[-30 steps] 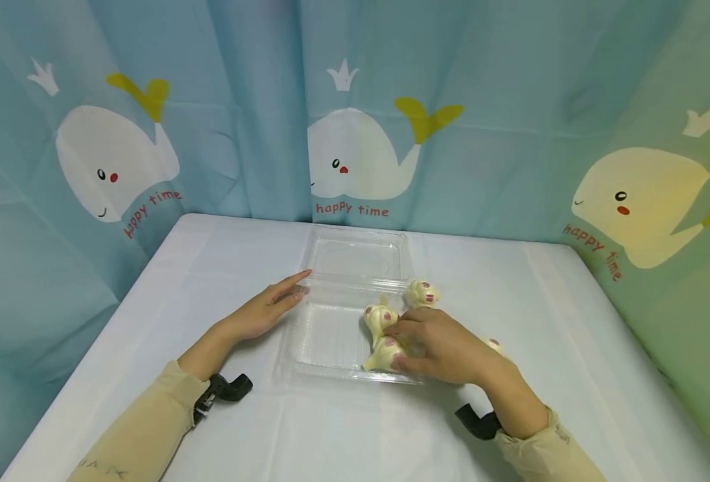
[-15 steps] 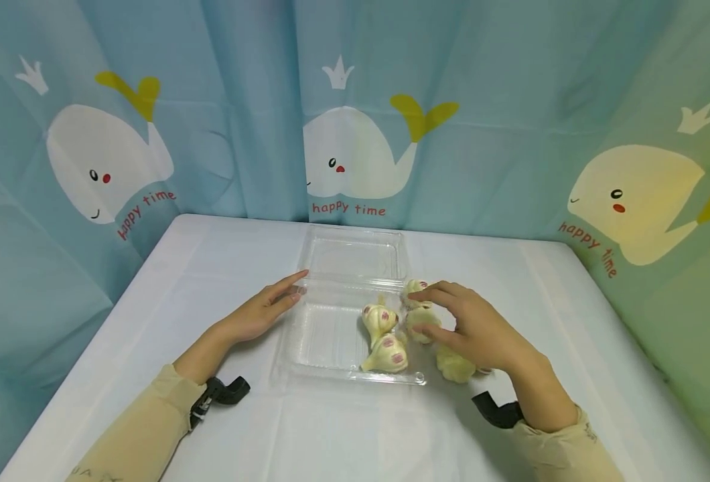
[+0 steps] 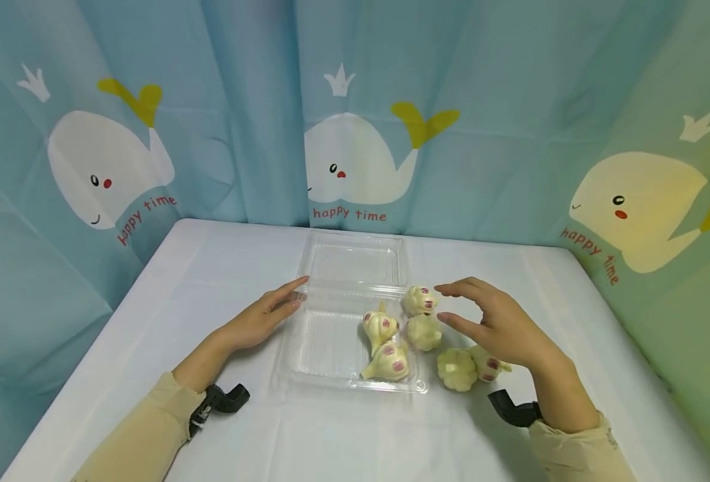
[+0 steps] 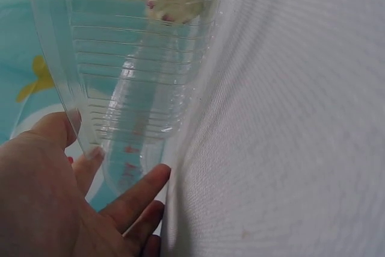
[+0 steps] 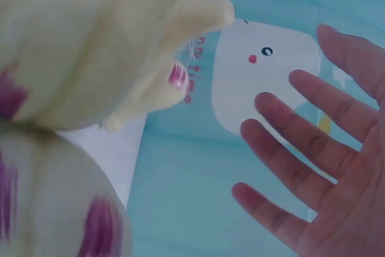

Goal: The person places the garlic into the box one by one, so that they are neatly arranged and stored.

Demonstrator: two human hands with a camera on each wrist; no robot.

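A clear plastic clamshell box (image 3: 325,341) lies with its lid (image 3: 355,261) laid back. Two garlic bulbs (image 3: 381,325) sit in its right part, one in front of the other. My left hand (image 3: 257,323) rests at the box's left back corner, fingers fairly straight; in the left wrist view its fingertips (image 4: 91,156) are at the clear rim. My right hand (image 3: 502,325) is held with spread fingers, holding nothing, just right of a garlic bulb (image 3: 424,333). In the right wrist view its palm faces the camera, with large bulbs (image 5: 54,191) close at left.
Another bulb (image 3: 420,300) lies by the box's back right corner. Two more, a pale bulb (image 3: 457,369) and a purple-marked bulb (image 3: 487,365), lie in front of my right hand. A whale-print curtain (image 3: 258,134) hangs behind the white table (image 3: 331,435).
My right hand has drawn back to the right from the bulbs in the box, its fingers spread. A bulb it covered now shows beside the box. My left hand has stayed at the corner.
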